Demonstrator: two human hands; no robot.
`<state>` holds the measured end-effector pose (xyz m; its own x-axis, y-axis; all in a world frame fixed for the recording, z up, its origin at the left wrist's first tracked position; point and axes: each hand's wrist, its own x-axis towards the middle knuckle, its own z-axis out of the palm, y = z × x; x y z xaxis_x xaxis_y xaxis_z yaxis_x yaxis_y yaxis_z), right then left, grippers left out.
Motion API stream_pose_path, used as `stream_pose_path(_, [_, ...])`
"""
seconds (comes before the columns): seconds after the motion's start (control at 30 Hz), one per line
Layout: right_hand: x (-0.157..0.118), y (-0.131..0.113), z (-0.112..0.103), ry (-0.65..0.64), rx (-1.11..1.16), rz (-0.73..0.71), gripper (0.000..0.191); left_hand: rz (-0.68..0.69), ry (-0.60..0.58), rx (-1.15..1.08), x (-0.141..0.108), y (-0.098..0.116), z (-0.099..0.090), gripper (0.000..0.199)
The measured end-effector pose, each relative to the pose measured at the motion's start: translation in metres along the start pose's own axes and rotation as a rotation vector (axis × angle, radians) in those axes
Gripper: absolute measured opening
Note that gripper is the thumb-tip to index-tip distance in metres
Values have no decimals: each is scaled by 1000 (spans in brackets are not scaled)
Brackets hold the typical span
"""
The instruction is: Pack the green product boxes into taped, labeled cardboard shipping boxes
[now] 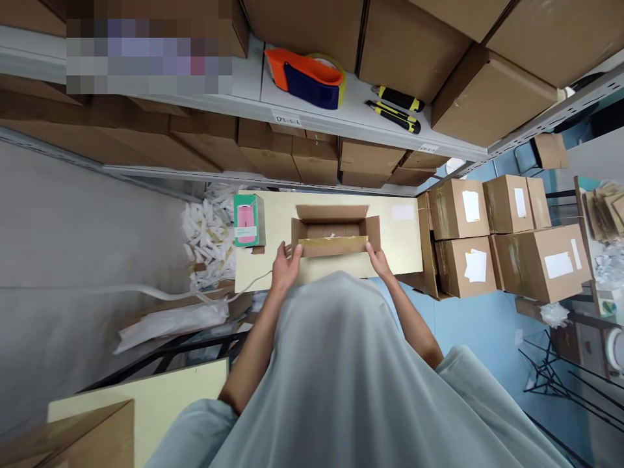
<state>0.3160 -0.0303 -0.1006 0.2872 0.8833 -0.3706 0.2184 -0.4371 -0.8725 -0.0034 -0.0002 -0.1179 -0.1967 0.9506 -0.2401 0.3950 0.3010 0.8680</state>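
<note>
An open cardboard box (333, 247) sits in front of me on a cream-coloured table (400, 250), its flaps raised and a strip of brown tape along the near edge. My left hand (286, 265) grips the near left corner, thumb against the cardboard and fingers on the outer side. At the near right corner, my right hand (379, 261) holds the box in the same manner. Its inside is partly hidden; a small white speck shows near the front edge. To the left of the box stands a green carton (249, 221) with a pink item pictured on it.
A shelf (244, 81) above the table carries an orange and blue tape dispenser (309, 77), two yellow-black utility knives (396, 110) and large cartons. Taped cartons (461, 208) with white labels are stacked at the right. White scraps (207, 240) lie heaped at the left.
</note>
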Motion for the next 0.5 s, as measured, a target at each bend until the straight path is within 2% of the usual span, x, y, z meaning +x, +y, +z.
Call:
stream_pose_path(0.07, [-5, -1, -9, 48, 20, -14, 91, 98, 151, 90, -7, 12, -8, 74])
stream_pose_path(0.13, [-9, -7, -17, 126, 3, -69, 87, 262, 210, 168, -8, 31, -15, 65])
stream_pose_path(0.17, [-10, -12, -20, 164, -27, -117, 80, 339, 183, 194, -6, 41, -16, 58])
stream_pose_path(0.23, [-8, -23, -24, 201, -129, -241, 56, 434, 58, 256, 2, 59, -12, 50])
stream_pose_path(0.33, [5, -35, -25, 173, -307, -374, 30, 432, -122, 444, 15, 70, 1, 54])
stream_pose_path(0.4, [16, -37, -26, 125, -389, -372, 27, 382, -167, 554, 19, 68, 8, 56])
stream_pose_path(0.5, [28, -27, -29, 45, -423, -324, 35, 340, -163, 582, 11, 54, 5, 51])
